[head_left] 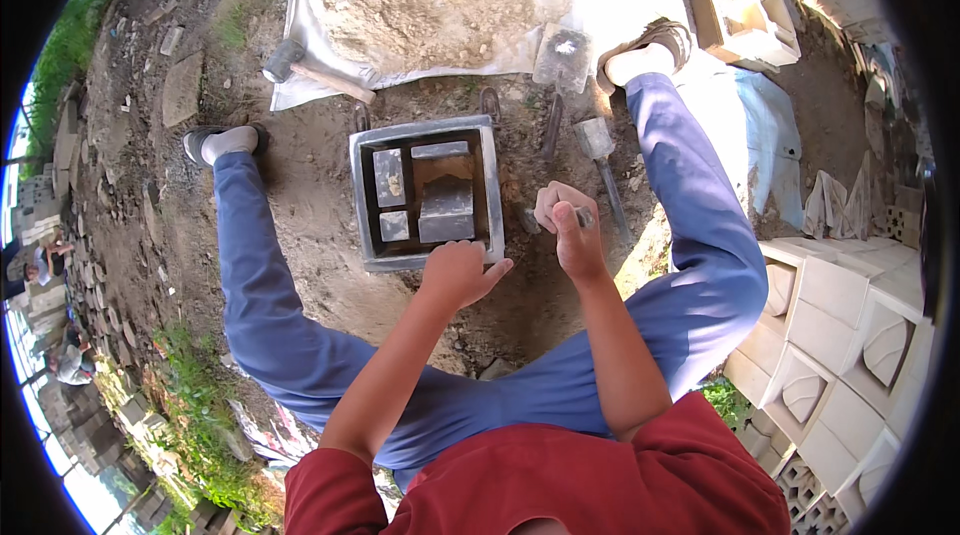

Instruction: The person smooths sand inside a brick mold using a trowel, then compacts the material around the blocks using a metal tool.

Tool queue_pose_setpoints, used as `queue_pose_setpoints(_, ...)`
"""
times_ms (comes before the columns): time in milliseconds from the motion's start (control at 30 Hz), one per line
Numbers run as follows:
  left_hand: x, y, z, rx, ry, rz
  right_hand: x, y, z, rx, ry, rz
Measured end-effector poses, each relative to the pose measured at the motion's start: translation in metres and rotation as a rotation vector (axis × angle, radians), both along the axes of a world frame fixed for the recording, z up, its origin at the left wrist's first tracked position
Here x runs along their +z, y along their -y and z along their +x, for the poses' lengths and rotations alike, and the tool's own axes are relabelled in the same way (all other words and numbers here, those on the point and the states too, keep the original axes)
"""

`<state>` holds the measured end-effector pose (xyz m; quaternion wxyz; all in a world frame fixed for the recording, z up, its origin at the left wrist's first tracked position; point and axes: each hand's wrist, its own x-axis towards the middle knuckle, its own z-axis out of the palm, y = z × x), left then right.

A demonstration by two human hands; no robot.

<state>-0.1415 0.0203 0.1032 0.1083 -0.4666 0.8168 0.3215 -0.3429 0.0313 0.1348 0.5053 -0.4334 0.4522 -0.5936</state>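
Note:
A square grey metal mould stands on the ground between my legs. Inside it sit several grey metal blocks, with sandy material in the gaps. My left hand rests on the near rim close to its right corner, fingers bent over the edge and thumb stretched out. Just right of the mould, my right hand is closed in a fist. The grey end of some object shows at its thumb; the rest is hidden by the fingers.
A mallet lies at the far left beside a sheet heaped with sandy soil. A flat trowel and a brush-like tool lie beyond my right hand. Pale hollow blocks are stacked at the right; a cast block stands far right.

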Motion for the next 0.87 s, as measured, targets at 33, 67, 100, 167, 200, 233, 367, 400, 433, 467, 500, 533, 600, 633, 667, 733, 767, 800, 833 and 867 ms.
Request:
queue_pose_setpoints(33,-0.001,0.001,-0.002,0.005,-0.006,0.001,0.0,0.001,0.001,0.053,0.001,0.037)
queue_pose_setpoints(67,0.0,0.003,-0.004,0.004,0.028,0.017,-0.001,0.001,0.0,0.058,-0.006,0.039)
queue_pose_setpoints(100,0.002,0.005,-0.007,0.003,0.062,0.033,-0.001,0.002,-0.001,0.095,-0.037,0.062)
queue_pose_setpoints(167,0.006,0.007,-0.01,0.005,0.059,0.063,-0.002,0.003,-0.001,0.141,-0.073,0.084)
queue_pose_setpoints(200,0.009,0.009,-0.011,0.0,0.061,0.092,-0.003,0.003,0.0,0.151,-0.065,0.085)
queue_pose_setpoints(233,0.012,0.01,-0.012,0.009,0.058,0.092,-0.004,0.003,0.001,0.163,-0.057,0.086)
queue_pose_setpoints(367,0.007,0.004,-0.003,-0.013,0.054,0.059,-0.015,0.003,0.006,0.167,-0.087,0.08)
queue_pose_setpoints(400,0.002,-0.001,0.001,-0.019,0.013,-0.026,-0.019,0.003,0.007,0.151,-0.084,0.081)
queue_pose_setpoints(433,-0.002,-0.005,0.007,-0.012,0.009,-0.031,-0.023,0.003,0.008,0.134,-0.082,0.081)
queue_pose_setpoints(467,-0.002,-0.006,0.014,0.011,-0.012,-0.076,-0.026,0.002,0.009,0.135,-0.09,0.079)
queue_pose_setpoints(500,-0.003,-0.006,0.021,0.034,-0.034,-0.121,-0.03,0.001,0.009,0.044,-0.051,0.105)
queue_pose_setpoints(533,-0.003,-0.005,0.031,0.034,-0.044,-0.123,-0.032,-0.001,0.009,-0.049,-0.014,0.131)
queue_pose_setpoints(600,0.003,-0.001,0.059,0.001,0.043,-0.136,-0.017,0.004,0.02,-0.127,0.035,0.086)
queue_pose_setpoints(633,0.002,0.001,0.073,0.008,0.034,-0.138,-0.006,0.006,0.025,-0.213,0.085,0.043)
queue_pose_setpoints(667,0.002,0.003,0.089,0.008,0.06,-0.146,0.011,0.008,0.029,-0.205,0.077,0.039)
queue_pose_setpoints(733,0.002,0.006,0.113,0.016,0.082,-0.155,0.047,0.012,0.039,-0.276,0.11,-0.03)
queue_pose_setpoints(767,0.005,0.008,0.119,0.057,0.023,-0.157,0.064,0.011,0.04,-0.271,0.094,-0.083)
queue_pose_setpoints(800,0.013,0.01,0.119,0.095,-0.035,-0.154,0.078,0.011,0.041,-0.275,0.08,-0.085)
queue_pose_setpoints(833,0.022,0.011,0.116,0.128,-0.044,-0.152,0.09,0.012,0.044,-0.295,0.09,-0.11)
queue_pose_setpoints(867,0.022,0.01,0.117,0.136,-0.072,-0.211,0.102,0.014,0.052,-0.31,0.104,-0.138)
